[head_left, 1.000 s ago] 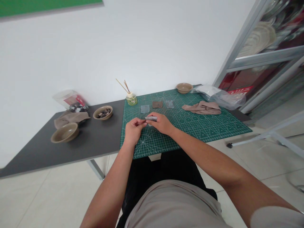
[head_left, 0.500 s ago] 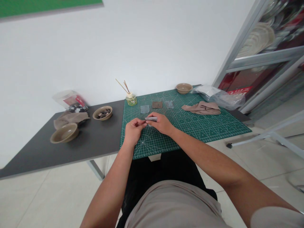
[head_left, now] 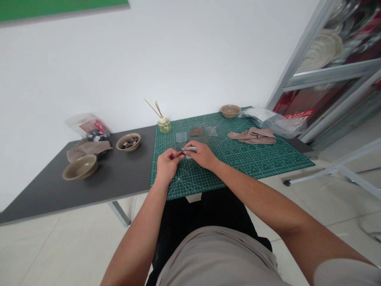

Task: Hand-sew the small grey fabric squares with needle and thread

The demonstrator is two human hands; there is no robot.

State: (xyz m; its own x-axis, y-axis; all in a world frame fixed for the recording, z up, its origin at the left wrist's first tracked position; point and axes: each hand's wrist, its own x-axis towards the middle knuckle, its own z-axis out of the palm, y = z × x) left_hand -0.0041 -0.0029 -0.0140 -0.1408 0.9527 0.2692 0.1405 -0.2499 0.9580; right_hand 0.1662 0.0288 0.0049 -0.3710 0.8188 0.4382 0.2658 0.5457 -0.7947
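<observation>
Both my hands meet over the green cutting mat [head_left: 253,159]. My right hand [head_left: 202,154] pinches a small flat grey piece [head_left: 189,149] by its edge. My left hand [head_left: 167,163] has its fingers curled, fingertips touching the left end of that grey piece. Just beyond the hands, three small square tiles lie in a row on the mat: a pale grey one [head_left: 181,137], a brown one [head_left: 197,131] and a clear one [head_left: 212,130].
A reed diffuser bottle [head_left: 164,124] stands at the mat's back left. A tan cloth [head_left: 253,135], a plastic bag [head_left: 272,118] and a small bowl [head_left: 230,111] lie at the back right. On the grey table [head_left: 89,190] to the left sit two bowls [head_left: 79,167], one with dark pieces [head_left: 129,141], and another cloth [head_left: 87,148].
</observation>
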